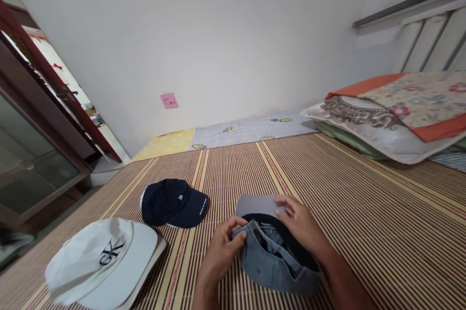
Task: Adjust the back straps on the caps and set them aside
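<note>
A grey-blue baseball cap [276, 278] lies upside down on the striped bamboo mat, its dark inside showing and its brim pointing away from me. My left hand [227, 244] pinches the left edge of this cap between thumb and fingers. On the right, my right hand [298, 220] rests over the brim and the inner edge, its fingers bent around them. To the left sits a navy cap [165, 203] with small white lettering on its brim. Nearer me is a white cap [87, 256] with a dark monogram, stacked on another brim.
The bamboo mat [225, 169] covers the bed up to a white wall [233, 47] bearing a pink note [169, 100]. Folded bedding and a floral pillow [418, 101] are piled at the right. A glass-fronted cabinet [32, 154] stands at the left.
</note>
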`<state>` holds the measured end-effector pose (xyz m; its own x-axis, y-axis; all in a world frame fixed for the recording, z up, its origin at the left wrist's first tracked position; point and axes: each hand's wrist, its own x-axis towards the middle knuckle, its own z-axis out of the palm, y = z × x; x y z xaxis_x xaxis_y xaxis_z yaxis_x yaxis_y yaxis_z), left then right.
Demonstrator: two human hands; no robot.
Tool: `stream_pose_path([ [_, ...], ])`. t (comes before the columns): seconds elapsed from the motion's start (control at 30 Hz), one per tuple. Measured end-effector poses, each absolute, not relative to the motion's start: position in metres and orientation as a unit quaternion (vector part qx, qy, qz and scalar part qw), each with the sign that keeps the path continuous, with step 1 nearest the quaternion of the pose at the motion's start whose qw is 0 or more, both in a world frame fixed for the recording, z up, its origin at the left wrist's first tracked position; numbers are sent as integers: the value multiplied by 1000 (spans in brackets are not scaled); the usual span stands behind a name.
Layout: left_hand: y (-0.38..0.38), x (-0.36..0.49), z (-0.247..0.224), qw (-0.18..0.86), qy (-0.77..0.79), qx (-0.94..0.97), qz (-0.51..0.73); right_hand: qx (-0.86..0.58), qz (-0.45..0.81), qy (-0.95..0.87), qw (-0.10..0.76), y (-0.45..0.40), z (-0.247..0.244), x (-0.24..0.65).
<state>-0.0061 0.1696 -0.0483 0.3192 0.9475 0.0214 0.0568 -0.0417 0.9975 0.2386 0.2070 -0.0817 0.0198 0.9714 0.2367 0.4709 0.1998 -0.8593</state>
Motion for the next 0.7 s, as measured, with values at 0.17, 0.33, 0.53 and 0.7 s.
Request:
stream_pose_path([
  [0.17, 170, -8, -53, 578, 412, 574, 408, -519, 384, -624, 440, 184, -43, 241],
  [0.33, 168, -7, -50, 592, 406, 558, 417, -503, 440, -668, 327, 162, -17, 231],
  [0.53, 167, 0, -47, 609, 392, 548, 418, -482, 446, -697, 290, 159, -20, 222],
  [0.7, 167, 5, -49, 624, 383, 537, 420, -470, 414, -704, 336, 161, -16, 218],
])
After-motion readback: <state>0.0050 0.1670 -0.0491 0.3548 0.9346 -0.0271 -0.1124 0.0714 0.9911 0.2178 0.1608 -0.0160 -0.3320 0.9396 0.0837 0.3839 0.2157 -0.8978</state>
